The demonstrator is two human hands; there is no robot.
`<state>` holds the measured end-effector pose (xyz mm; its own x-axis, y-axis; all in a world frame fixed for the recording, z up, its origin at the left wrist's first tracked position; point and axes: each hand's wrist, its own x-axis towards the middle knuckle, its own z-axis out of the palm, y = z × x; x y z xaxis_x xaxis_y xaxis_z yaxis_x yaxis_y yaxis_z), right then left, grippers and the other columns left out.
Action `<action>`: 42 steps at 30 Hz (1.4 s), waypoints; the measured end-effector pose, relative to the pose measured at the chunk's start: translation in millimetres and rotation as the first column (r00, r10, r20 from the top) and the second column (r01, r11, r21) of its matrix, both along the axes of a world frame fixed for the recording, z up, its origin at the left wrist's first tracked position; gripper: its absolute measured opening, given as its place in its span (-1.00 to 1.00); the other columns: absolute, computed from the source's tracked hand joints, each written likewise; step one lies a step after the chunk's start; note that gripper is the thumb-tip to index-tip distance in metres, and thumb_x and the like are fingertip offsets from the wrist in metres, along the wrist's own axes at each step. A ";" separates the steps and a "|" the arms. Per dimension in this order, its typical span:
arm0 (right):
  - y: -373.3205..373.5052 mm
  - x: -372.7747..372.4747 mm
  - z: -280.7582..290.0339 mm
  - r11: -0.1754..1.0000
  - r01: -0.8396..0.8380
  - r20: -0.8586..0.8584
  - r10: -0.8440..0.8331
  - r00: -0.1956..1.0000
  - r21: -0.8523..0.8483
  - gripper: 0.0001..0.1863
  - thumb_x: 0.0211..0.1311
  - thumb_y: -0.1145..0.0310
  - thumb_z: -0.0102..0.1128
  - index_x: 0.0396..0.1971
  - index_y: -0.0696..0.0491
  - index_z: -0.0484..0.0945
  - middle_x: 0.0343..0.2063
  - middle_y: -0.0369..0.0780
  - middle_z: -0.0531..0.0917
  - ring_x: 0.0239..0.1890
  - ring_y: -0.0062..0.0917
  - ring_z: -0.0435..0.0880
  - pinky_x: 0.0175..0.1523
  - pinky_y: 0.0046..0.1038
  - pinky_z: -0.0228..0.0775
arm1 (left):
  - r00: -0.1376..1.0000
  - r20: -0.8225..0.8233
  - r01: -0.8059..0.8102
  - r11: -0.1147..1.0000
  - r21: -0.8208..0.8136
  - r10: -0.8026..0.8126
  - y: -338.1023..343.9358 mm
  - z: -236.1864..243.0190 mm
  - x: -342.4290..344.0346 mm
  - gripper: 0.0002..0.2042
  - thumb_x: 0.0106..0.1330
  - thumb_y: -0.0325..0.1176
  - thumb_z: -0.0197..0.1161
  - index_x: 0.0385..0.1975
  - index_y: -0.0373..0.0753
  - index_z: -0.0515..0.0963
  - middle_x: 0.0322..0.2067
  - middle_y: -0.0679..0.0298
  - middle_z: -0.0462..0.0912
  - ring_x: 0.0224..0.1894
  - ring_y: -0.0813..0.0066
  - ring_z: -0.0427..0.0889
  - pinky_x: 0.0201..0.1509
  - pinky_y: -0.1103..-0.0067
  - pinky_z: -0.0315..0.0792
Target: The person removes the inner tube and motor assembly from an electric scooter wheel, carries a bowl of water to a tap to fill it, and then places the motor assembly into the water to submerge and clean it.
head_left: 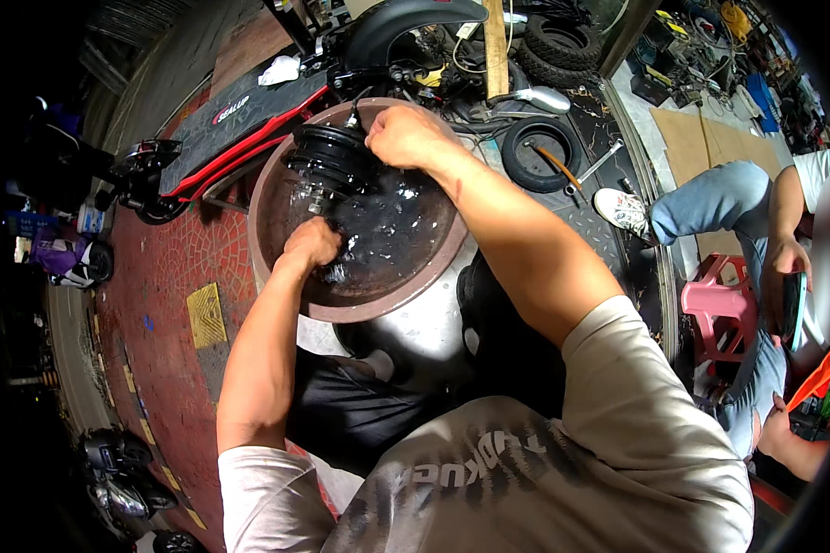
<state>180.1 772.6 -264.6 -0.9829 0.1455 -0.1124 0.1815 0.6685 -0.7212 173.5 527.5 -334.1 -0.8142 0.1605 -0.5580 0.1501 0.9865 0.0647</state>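
Observation:
A black scooter wheel (330,155) with a ribbed rim and a metal axle lies tilted in dark, rippling water inside a round brown basin (260,198). My left hand (312,242) is closed at the near end of the axle, just above the water; its fingertips are partly hidden. At the wheel's far right side, my right hand (401,136) has its fingers curled against the rim, and its grip is partly hidden from above. A short black cable stands out at the wheel's far end. Splashes show beside my left hand.
Behind the basin stands a scooter with a red-edged deck (240,115). A loose tyre (542,154), a wrench (595,168) and a mirror (539,98) lie to the right. A person with a phone (792,309) sits near a pink stool (719,304). Stacked tyres (558,51) are farther back.

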 end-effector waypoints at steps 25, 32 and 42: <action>-54.4 32.2 -51.6 0.973 -0.172 0.665 0.232 0.710 -0.155 -0.69 0.35 0.19 0.23 -0.44 0.14 0.70 -0.49 -0.09 0.73 -0.50 -0.36 0.76 -0.31 -0.21 0.67 | 0.997 -0.017 0.075 0.994 0.083 -0.074 -12.0 26.8 13.3 -0.55 0.40 0.01 0.24 -0.07 -0.30 0.74 0.01 -0.12 0.72 0.15 0.00 0.68 0.22 0.25 0.53; -48.1 25.3 -64.9 0.805 -0.463 0.423 0.298 0.856 0.370 -0.77 0.25 0.40 0.11 -0.40 0.18 0.73 -0.49 -0.10 0.75 -0.54 -0.34 0.74 -0.38 -0.26 0.62 | 0.984 -0.017 0.176 0.980 0.094 -0.175 -4.6 33.0 26.0 -0.55 0.39 0.02 0.24 0.02 -0.23 0.72 0.10 -0.04 0.70 0.23 0.01 0.63 0.29 0.27 0.50; -42.8 40.1 -9.9 0.897 -0.441 0.620 0.339 0.707 0.012 -0.56 0.36 0.00 0.35 -0.28 0.16 0.78 -0.36 -0.11 0.82 -0.48 -0.44 0.79 -0.30 -0.27 0.61 | 0.979 -0.175 0.149 0.944 0.293 -0.100 -24.4 44.6 37.9 -0.62 0.39 -0.07 0.27 -0.04 -0.24 0.71 -0.02 -0.10 0.73 0.13 -0.08 0.66 0.23 0.20 0.51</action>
